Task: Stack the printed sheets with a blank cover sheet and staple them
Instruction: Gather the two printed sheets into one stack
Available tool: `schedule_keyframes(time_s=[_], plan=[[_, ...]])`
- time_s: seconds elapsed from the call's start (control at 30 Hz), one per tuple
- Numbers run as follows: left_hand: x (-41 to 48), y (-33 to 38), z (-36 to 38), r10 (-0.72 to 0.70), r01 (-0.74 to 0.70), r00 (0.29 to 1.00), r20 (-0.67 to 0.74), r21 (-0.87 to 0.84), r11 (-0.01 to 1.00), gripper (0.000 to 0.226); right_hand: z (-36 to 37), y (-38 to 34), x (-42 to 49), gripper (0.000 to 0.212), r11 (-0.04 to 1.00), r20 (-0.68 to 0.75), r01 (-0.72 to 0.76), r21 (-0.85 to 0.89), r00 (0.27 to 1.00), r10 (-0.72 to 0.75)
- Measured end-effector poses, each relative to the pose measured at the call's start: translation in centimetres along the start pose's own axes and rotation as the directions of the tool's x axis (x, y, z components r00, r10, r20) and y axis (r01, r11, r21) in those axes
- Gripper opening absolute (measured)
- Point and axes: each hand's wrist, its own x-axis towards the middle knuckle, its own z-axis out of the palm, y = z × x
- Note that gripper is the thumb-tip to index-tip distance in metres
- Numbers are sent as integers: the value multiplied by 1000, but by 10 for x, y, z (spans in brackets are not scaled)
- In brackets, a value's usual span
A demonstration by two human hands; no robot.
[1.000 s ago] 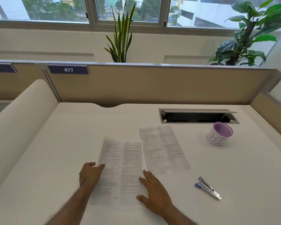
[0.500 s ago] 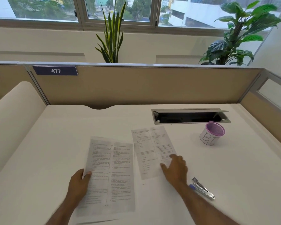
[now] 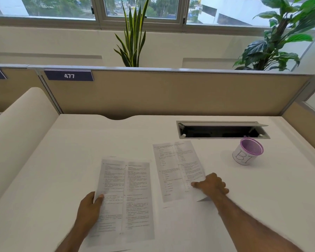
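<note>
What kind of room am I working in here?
Most likely an open-plan office cubicle: a white desk with a cable hatch, tan partition panels carrying a seat number plate, 477, and potted plants along the window sill.

Readable marks on the desk and its divider

The dark nameplate (image 3: 69, 75) on the partition (image 3: 171, 93) reads "477"; the purple-rimmed cup (image 3: 247, 154) bears handwritten "BI"; print on both sheets (image 3: 127, 197) is too small to read.
</note>
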Motion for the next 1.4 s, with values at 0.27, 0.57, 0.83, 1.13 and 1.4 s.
schedule_keyframes(time_s=[0.27,0.57,0.83,1.13,1.4], plan=[[0,1,-2,-27,27,1000,8,-17,1000,16,-13,4,4,46,959,68,5,284,997,-26],[0,-2,-1,-40,40,999,3,6,999,17,4,-3,-17,50,979,-24,99,176,995,-97],[0,-1,-2,-38,38,999,2,26,999,18,21,-25,-32,92,999,-38,-31,29,999,32],[4,-2,-1,-29,29,999,12,38,999,18,13,-25,-30,82,988,20,-2,157,1000,-1],[4,-3,-5,-13,12,1000,23,18,1000,19,-13,-3,-32,10,771,137,69,633,970,-199]])
